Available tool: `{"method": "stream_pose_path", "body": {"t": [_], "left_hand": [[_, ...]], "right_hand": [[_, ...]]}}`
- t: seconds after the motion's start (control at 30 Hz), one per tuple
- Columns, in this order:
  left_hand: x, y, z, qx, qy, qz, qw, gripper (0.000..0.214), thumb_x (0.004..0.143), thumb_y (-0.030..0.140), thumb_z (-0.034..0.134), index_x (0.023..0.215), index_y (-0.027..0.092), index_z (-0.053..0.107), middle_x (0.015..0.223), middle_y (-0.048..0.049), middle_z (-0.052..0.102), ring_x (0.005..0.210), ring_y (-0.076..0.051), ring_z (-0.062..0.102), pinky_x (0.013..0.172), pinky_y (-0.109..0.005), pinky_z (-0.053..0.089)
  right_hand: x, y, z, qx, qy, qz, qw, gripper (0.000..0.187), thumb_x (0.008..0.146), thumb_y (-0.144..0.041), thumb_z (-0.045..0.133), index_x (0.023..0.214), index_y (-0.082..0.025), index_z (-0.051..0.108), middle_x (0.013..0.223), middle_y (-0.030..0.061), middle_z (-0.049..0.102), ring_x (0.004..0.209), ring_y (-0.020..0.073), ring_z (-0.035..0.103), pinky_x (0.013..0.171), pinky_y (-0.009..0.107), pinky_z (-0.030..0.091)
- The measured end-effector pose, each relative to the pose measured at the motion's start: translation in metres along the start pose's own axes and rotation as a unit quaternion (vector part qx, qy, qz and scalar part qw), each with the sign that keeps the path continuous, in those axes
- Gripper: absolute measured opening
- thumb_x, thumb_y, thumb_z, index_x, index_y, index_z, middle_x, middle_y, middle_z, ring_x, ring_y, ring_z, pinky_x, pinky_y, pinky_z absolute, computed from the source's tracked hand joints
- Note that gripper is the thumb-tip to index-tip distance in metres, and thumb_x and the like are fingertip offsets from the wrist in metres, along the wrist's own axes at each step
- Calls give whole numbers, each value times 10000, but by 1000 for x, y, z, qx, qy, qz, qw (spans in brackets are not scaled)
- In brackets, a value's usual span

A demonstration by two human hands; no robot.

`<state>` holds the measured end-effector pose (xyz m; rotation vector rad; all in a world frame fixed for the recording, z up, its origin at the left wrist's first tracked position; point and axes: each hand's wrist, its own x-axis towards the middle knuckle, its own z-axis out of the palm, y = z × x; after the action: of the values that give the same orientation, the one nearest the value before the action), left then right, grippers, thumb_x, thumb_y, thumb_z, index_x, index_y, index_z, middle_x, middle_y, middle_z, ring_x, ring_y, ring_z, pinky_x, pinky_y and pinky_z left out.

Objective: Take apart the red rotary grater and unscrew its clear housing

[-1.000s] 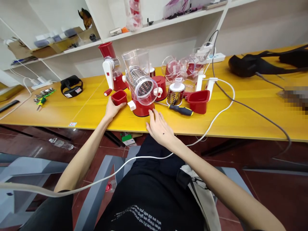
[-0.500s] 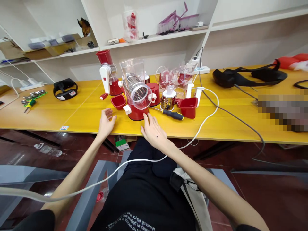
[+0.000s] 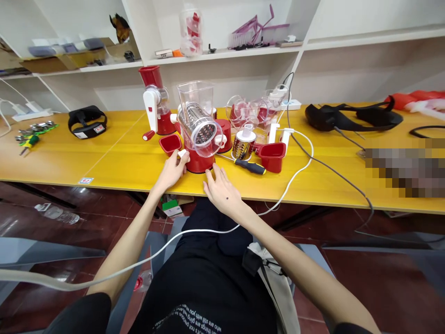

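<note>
The right hand (image 3: 222, 190), fingers loosely spread, lies by the base (image 3: 199, 163), the left hand (image 3: 172, 171) seems to pinch the knob (image 3: 182, 152), and the grater (image 3: 200, 125), on the desk (image 3: 118, 160), looks stiff, best held low, its hopper (image 3: 195, 93) beyond likely fragile.

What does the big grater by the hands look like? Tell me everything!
The grater stands upright on the table. Its shiny, white-rimmed metal drum, full of holes, tilts inside a clear, plastic-looking body. Below is a red base with a white knob. The left hand holds the knob; the right hand is by the base, perhaps touching it.
</note>
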<state>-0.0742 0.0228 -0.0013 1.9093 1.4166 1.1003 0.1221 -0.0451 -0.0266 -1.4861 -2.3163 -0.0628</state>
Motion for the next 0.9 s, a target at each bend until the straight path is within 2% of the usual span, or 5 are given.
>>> {"method": "stream_pose_path", "body": {"t": [0.23, 0.37, 0.53, 0.77, 0.9], "left_hand": [[-5, 3, 1, 35, 20, 14, 999, 436, 1044, 647, 396, 905, 233, 411, 680, 21, 625, 495, -127, 564, 632, -278, 460], [-5, 2, 1, 151, 52, 21, 987, 462, 1078, 627, 309, 974, 216, 494, 807, -69, 707, 736, -242, 709, 727, -323, 467], [-4, 4, 0, 256, 49, 14, 965, 534, 1099, 591, 250, 1108, 171, 580, 967, -157, 766, 907, -316, 753, 756, -329, 477], [1, 3, -3, 321, 48, 22, 946, 565, 1112, 543, 241, 1140, 134, 629, 938, -180, 765, 876, -308, 755, 751, -325, 491], [4, -2, -2, 326, 35, 18, 945, 649, 1126, 437, 151, 987, 110, 695, 783, -169, 724, 802, -263, 724, 780, -322, 496]], "right_hand": [[1, 0, 1, 0, -3, 6, 1000, 565, 1053, -262, 416, 1517, 57, 465, 1576, 361, 414, 1512, 420, 439, 1247, 575, 400], [1, 0, 0, 2, -5, 9, 1000, 623, 1052, -259, 413, 1592, 46, 357, 1597, 343, 396, 1520, 411, 430, 1267, 548, 379], [1, -2, -4, -10, -34, 10, 999, 634, 1058, -255, 409, 1616, 36, 326, 1614, 346, 365, 1539, 422, 392, 1279, 554, 348], [2, -1, -2, -9, -36, -2, 999, 608, 1067, -261, 387, 1579, 68, 378, 1607, 365, 358, 1555, 411, 369, 1283, 565, 329], [2, -2, -4, -5, -44, 4, 999, 603, 1070, -270, 400, 1565, 75, 399, 1606, 379, 346, 1556, 420, 362, 1280, 568, 329]]}}
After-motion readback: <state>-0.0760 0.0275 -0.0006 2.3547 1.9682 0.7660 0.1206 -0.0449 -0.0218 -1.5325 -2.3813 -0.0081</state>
